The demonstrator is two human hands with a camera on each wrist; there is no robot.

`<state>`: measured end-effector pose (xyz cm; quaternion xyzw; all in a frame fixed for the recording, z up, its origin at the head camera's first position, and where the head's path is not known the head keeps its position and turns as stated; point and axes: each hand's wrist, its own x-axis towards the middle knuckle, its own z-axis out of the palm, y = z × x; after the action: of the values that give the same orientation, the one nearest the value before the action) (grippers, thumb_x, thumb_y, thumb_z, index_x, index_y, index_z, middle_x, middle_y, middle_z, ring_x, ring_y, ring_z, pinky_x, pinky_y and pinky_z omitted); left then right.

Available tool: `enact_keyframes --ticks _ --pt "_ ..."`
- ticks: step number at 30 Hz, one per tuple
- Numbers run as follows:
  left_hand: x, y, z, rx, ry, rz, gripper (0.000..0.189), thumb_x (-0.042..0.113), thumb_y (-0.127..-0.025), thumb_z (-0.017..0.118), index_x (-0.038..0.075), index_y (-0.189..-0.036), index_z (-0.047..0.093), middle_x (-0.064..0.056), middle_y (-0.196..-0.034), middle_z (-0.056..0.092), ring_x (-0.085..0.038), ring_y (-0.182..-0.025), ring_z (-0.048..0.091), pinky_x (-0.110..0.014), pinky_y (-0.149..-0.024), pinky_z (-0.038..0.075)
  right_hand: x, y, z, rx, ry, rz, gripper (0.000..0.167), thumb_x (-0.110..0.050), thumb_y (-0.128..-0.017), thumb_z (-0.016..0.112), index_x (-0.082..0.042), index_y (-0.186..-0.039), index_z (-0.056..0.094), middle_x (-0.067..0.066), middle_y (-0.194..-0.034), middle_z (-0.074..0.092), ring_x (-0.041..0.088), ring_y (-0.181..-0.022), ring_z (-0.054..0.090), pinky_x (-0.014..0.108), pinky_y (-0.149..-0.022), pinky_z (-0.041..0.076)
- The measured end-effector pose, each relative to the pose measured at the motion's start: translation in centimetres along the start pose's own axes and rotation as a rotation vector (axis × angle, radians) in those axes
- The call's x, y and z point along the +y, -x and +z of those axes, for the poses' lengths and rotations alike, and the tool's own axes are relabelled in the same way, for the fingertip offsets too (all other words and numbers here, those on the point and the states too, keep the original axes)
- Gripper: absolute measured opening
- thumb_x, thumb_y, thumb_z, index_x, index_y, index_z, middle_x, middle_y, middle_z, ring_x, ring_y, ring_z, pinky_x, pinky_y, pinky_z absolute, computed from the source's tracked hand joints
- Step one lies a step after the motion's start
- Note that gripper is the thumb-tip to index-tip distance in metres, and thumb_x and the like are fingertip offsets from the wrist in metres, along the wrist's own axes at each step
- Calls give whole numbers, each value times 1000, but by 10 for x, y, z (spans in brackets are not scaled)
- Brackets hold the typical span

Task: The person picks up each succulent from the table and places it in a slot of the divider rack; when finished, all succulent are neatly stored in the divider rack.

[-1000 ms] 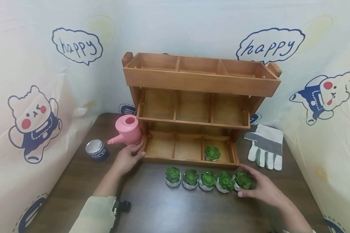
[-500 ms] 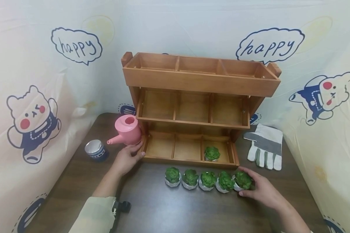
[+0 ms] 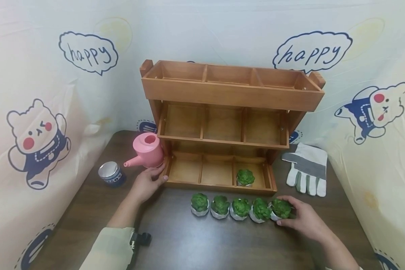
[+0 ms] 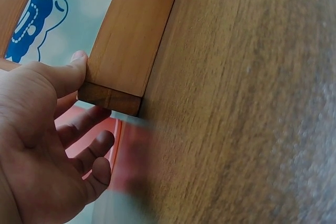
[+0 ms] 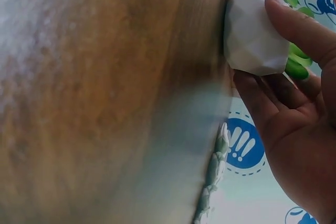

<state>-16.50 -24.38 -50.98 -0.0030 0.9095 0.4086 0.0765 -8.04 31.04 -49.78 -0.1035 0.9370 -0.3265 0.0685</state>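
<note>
My left hand [image 3: 149,184] holds the lower left front corner of a three-tier wooden plant stand [image 3: 233,94]. In the left wrist view the thumb lies on the front board [image 4: 126,40] and the index finger reaches behind the end. At the right end of a row of small artificial succulents, my right hand [image 3: 303,216] grips the last potted succulent [image 3: 281,208]. Its white faceted pot [image 5: 254,35] stands on the table between thumb and fingers in the right wrist view. Another succulent [image 3: 245,177] sits in the bottom tier's right compartment.
A pink watering can [image 3: 148,150] stands against the stand's left side, close behind my left hand. Farther left is a blue and silver tin [image 3: 111,173]. A white and grey work glove [image 3: 308,170] lies on the table right of the stand. Neighbouring succulents [image 3: 240,209] stand close together.
The right hand's fingers and thumb have drawn in slightly around the end succulent's pot. The left hand has stayed at the stand's corner.
</note>
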Motion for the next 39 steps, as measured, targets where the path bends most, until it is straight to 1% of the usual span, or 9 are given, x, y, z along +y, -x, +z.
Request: enact_keyframes --ticks 6,9,17,21,24,26,29,33,39 --pt "0 0 -1 0 3 2 68 44 -97 72 34 -158 43 -4 -164 40 -38 -151 35 -71 -114 30 0 1 -3 26 5 4 72 -32 -72 97 -16 -134 65 1 -119 73 26 -109 70 43 -91 57" --pt "1 0 -1 2 2 2 68 44 -97 73 35 -157 43 -3 -164 41 -37 -151 35 -70 -114 31 -2 1 -6 41 6 -19 72 -36 -72 96 -15 -133 65 2 -117 74 28 -108 71 44 -89 57" --pt "2 0 -1 3 3 2 68 42 -97 73 33 -157 44 -5 -164 41 -38 -151 36 -70 -114 31 -6 -1 -15 78 18 -52 71 -36 -71 97 -14 -131 67 3 -114 75 26 -104 70 42 -88 58" --pt "2 0 -1 6 -1 5 67 41 -97 73 32 -157 45 -7 -163 42 -38 -151 36 -70 -114 31 -9 -1 -18 88 23 -42 69 -37 -72 96 -15 -131 67 2 -113 75 26 -104 70 43 -88 57" --pt "2 -1 -1 8 -9 4 67 40 -97 73 30 -157 45 -8 -163 42 -39 -150 37 -71 -114 31 -11 -2 -21 98 14 -35 68 -37 -73 96 -14 -131 67 1 -112 75 25 -105 69 39 -88 57" --pt "1 -1 -1 8 -13 4 67 40 -97 73 30 -157 45 -8 -163 43 -39 -150 38 -71 -114 31 -12 -3 -23 101 1 -48 68 -37 -74 95 -12 -131 67 2 -113 75 27 -105 70 36 -87 57" --pt "1 -1 0 8 -17 4 66 40 -97 73 30 -157 45 -8 -163 43 -39 -149 38 -70 -114 31 -13 -5 -25 97 -11 -42 69 -38 -75 94 -11 -131 66 3 -112 75 28 -105 71 34 -88 57" --pt "1 -1 0 9 -18 -1 67 41 -97 73 31 -157 45 -8 -163 42 -39 -150 38 -70 -114 31 -16 -7 -26 91 -10 -21 71 -42 -76 93 -10 -133 65 6 -116 75 31 -107 71 36 -89 56" --pt "1 0 0 7 -17 -8 66 41 -97 73 31 -157 45 -8 -163 42 -39 -150 38 -71 -114 31 -22 -10 -28 108 -9 -31 72 -42 -77 93 -8 -135 65 11 -120 73 33 -109 71 41 -91 56"
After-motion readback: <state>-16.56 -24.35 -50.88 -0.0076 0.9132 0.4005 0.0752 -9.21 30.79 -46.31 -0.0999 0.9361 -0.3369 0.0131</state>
